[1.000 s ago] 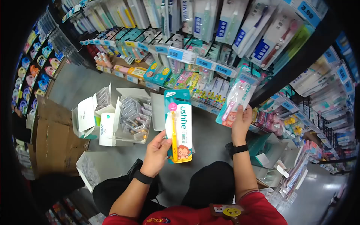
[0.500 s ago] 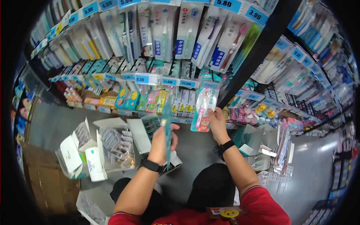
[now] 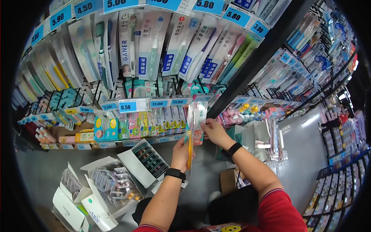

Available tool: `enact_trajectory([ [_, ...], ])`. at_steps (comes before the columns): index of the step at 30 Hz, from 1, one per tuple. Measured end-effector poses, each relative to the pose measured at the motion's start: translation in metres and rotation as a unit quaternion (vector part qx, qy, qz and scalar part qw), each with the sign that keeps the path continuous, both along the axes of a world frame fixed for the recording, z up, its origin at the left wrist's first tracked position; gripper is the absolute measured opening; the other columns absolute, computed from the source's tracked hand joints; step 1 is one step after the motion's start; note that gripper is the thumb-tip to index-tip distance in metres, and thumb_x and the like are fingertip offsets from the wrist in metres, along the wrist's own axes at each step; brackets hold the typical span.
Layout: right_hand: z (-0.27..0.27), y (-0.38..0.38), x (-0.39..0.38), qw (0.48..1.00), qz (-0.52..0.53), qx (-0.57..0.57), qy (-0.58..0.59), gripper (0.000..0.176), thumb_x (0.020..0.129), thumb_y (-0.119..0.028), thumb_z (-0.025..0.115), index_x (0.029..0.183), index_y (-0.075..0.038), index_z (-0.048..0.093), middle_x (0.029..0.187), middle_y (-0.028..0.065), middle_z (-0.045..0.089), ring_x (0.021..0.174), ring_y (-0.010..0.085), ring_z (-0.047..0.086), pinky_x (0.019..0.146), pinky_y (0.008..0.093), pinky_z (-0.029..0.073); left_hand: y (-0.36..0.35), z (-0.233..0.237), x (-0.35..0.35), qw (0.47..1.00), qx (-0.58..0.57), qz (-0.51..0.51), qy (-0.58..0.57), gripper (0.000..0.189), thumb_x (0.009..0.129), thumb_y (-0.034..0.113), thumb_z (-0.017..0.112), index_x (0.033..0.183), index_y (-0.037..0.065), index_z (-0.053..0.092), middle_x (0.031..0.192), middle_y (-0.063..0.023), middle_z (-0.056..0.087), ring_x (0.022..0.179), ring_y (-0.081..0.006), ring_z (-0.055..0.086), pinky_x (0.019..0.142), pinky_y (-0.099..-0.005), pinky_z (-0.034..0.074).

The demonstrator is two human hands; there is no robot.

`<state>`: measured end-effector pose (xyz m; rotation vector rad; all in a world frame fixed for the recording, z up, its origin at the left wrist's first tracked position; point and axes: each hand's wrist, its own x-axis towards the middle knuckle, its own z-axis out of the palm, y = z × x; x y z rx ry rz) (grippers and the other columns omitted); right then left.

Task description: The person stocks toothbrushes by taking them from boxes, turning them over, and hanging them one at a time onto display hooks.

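Note:
My left hand (image 3: 179,155) is closed round blister-packed toothbrushes (image 3: 189,150), seen almost edge-on, with a yellow-orange strip along them. The fingers of my right hand (image 3: 213,132) pinch the right edge of a toothbrush pack (image 3: 199,112) with a white upper card and a pink bear at its bottom. This pack stands upright just below a shelf price rail (image 3: 160,103), and the packs in my left hand overlap its left side. Right behind it, other teal-and-pink packs (image 3: 192,89) hang on hooks.
Toothbrush packs (image 3: 154,46) hang in a row above, with small cartons (image 3: 135,124) on the bottom shelf. A black post (image 3: 255,63) rises right of my hands. Open boxes of stock (image 3: 112,181) stand on the floor at left, others (image 3: 251,141) at right.
My hands have come together, the left-hand packs now overlapping the bear pack. The left-hand packs have turned to show a yellow-orange strip. My view has shifted closer to the shelf.

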<state>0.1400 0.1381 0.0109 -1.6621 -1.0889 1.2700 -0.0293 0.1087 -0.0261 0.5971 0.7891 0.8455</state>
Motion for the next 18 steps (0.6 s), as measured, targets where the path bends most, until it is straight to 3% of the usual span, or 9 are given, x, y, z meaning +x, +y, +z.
enact_trajectory([
  [1, 0.012, -0.004, -0.003, 0.963, 0.036, 0.101, -0.246, 0.023, 0.096, -0.018, 0.053, 0.11, 0.0, 0.053, 0.084, 0.0077, 0.065, 0.075, 0.0151, 0.067, 0.063, 0.0278, 0.053, 0.001, -0.002, 0.001, 1.0, -0.015, 0.012, -0.011, 0.025, 0.095, 0.022, 0.05, 0.112, 0.006, 0.058, 0.091, -0.0067, 0.07, 0.053, -0.0071, 0.051, 0.047, -0.0216, 0.039],
  [2, 0.022, -0.007, -0.006, 0.856, 0.071, 0.191, -0.475, 0.027, 0.095, -0.017, 0.053, 0.114, 0.002, 0.052, 0.08, 0.0105, 0.066, 0.071, 0.0174, 0.068, 0.061, 0.0285, 0.053, 0.002, -0.004, 0.002, 0.999, -0.03, 0.024, -0.021, 0.026, 0.094, 0.023, 0.052, 0.113, 0.006, 0.058, 0.09, -0.0061, 0.07, 0.056, -0.0064, 0.052, 0.049, -0.0217, 0.04],
  [6, 0.045, 0.003, -0.016, 0.857, -0.047, 0.284, -0.427, 0.035, 0.093, -0.009, 0.054, 0.124, 0.006, 0.047, 0.074, 0.0134, 0.066, 0.057, 0.0202, 0.067, 0.053, 0.0296, 0.051, 0.006, -0.019, 0.012, 0.998, -0.05, 0.043, -0.007, 0.029, 0.092, 0.025, 0.056, 0.115, 0.006, 0.056, 0.088, -0.005, 0.069, 0.061, -0.0069, 0.053, 0.051, -0.0222, 0.041],
  [10, 0.049, 0.021, -0.019, 0.887, -0.07, 0.261, -0.375, 0.037, 0.093, -0.01, 0.054, 0.125, 0.006, 0.047, 0.075, 0.0129, 0.066, 0.058, 0.0177, 0.067, 0.051, 0.028, 0.051, 0.014, -0.024, 0.017, 0.995, -0.072, 0.066, -0.023, 0.031, 0.089, 0.024, 0.061, 0.115, 0.009, 0.055, 0.086, -0.004, 0.066, 0.055, -0.0096, 0.053, 0.049, -0.0237, 0.04],
  [12, 0.045, 0.028, -0.02, 0.908, -0.102, 0.282, -0.292, 0.029, 0.091, -0.012, 0.055, 0.113, 0.007, 0.053, 0.069, 0.0167, 0.066, 0.057, 0.0251, 0.067, 0.053, 0.0353, 0.05, 0.018, -0.031, 0.018, 0.995, -0.071, 0.068, -0.023, 0.032, 0.087, 0.024, 0.063, 0.115, 0.009, 0.055, 0.086, -0.0036, 0.066, 0.053, -0.0104, 0.052, 0.048, -0.024, 0.04],
  [18, 0.043, 0.033, -0.022, 0.903, -0.129, 0.284, -0.294, 0.021, 0.092, -0.014, 0.057, 0.101, 0.005, 0.056, 0.068, 0.017, 0.066, 0.058, 0.024, 0.068, 0.051, 0.0335, 0.051, 0.028, -0.053, 0.022, 0.987, -0.103, 0.093, -0.075, 0.038, 0.084, 0.021, 0.065, 0.118, 0.01, 0.052, 0.089, -0.0044, 0.067, 0.051, -0.0105, 0.052, 0.043, -0.0243, 0.038],
])
